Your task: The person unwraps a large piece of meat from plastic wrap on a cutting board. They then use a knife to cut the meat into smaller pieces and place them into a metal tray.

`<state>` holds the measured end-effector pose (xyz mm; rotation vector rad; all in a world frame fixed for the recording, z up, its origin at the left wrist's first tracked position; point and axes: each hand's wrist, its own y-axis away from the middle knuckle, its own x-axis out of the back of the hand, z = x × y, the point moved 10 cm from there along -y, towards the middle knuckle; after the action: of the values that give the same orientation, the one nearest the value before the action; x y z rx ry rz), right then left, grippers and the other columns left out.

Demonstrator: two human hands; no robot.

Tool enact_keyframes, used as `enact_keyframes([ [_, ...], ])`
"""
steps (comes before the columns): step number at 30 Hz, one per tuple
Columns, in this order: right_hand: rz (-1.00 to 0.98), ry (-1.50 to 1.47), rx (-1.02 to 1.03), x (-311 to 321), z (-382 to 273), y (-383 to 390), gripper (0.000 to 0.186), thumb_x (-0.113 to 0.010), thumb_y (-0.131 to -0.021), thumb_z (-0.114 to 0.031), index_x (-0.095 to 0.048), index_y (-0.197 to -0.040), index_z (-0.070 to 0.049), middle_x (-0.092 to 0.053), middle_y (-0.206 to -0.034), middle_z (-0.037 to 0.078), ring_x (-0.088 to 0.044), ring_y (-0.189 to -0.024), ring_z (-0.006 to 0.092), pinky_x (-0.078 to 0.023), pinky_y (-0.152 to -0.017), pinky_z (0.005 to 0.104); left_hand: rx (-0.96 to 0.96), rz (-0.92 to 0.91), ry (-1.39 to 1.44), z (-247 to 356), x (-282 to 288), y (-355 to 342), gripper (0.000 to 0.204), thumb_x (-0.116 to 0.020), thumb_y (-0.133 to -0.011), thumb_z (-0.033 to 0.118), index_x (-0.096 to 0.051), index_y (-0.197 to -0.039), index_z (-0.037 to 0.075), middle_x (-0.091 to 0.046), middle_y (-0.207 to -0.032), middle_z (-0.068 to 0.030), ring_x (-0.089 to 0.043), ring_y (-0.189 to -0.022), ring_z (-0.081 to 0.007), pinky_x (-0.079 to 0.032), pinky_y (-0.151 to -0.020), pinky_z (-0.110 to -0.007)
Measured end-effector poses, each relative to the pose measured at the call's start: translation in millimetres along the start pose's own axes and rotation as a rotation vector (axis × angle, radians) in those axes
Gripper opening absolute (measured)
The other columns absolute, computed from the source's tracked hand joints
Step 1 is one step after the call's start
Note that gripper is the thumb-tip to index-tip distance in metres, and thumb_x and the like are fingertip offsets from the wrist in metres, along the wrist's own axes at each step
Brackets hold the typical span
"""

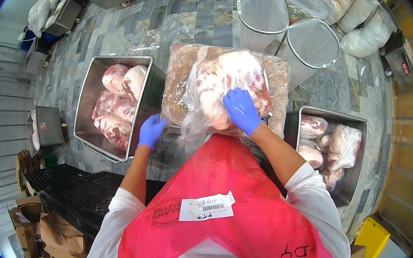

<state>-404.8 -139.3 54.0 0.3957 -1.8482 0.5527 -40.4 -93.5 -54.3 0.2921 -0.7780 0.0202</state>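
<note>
Nearby, 2 steel bins (89, 98) (346, 188) flank wrapped meat (235, 65).

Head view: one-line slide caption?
Blue-gloved right hand on a large meat piece amid clear plastic; left hand beside a metal bin of meat cuts.

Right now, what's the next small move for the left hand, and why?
Probably bring the left hand to the loose plastic beside the meat: the right hand rests on the meat, while the left looks empty and sits off to the side.
</note>
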Motion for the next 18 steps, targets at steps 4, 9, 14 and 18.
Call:
enact_keyframes([
  [4, 0.236, -0.011, -0.051, 31, 8, -29, 0.012, -0.061, -0.095, -0.018, -0.063, -0.094, -0.006, -0.061, -0.097, 0.014, -0.058, -0.095, 0.0341, -0.046, -0.086, 0.0453, -0.605, 0.114, -0.246, 224, -54, -24, 0.082, -0.084, -0.081, 0.042, -0.053, -0.149, 0.008, -0.062, -0.138, -0.0255, -0.057, -0.131, -0.0416, -0.044, -0.113, -0.047],
  [9, 0.550, -0.284, -0.025, 102, 29, -56, 0.021, -0.064, -0.095, -0.018, -0.065, -0.110, -0.003, -0.064, -0.107, 0.017, -0.059, -0.103, 0.0381, -0.047, -0.093, 0.0458, -0.648, -0.038, -0.163, 286, -90, -94, 0.037, -0.073, -0.090, 0.034, -0.070, -0.115, 0.007, -0.072, -0.107, -0.0223, -0.068, -0.102, -0.0372, -0.052, -0.094, -0.048],
  [14, 0.432, -0.171, -0.311, 51, 62, -10, 0.054, -0.071, -0.091, -0.026, -0.059, -0.141, -0.007, -0.061, -0.129, 0.018, -0.056, -0.120, 0.0409, -0.043, -0.106, 0.0512, -0.105, 0.146, 0.559, 206, -14, -175, 0.031, -0.057, -0.102, 0.029, -0.073, -0.087, 0.008, -0.069, -0.076, -0.0084, -0.064, -0.069, -0.0225, -0.051, -0.068, -0.037],
  [18, 0.294, 0.124, -0.226, 34, 62, 14, 0.060, -0.074, -0.090, -0.030, -0.057, -0.146, -0.018, -0.058, -0.136, 0.017, -0.053, -0.127, 0.0380, -0.037, -0.111, 0.0555, 0.095, 0.134, 0.647, 150, 39, -164, 0.036, -0.057, -0.104, 0.035, -0.069, -0.082, 0.008, -0.059, -0.069, -0.0022, -0.051, -0.055, -0.0160, -0.041, -0.051, -0.034],
])
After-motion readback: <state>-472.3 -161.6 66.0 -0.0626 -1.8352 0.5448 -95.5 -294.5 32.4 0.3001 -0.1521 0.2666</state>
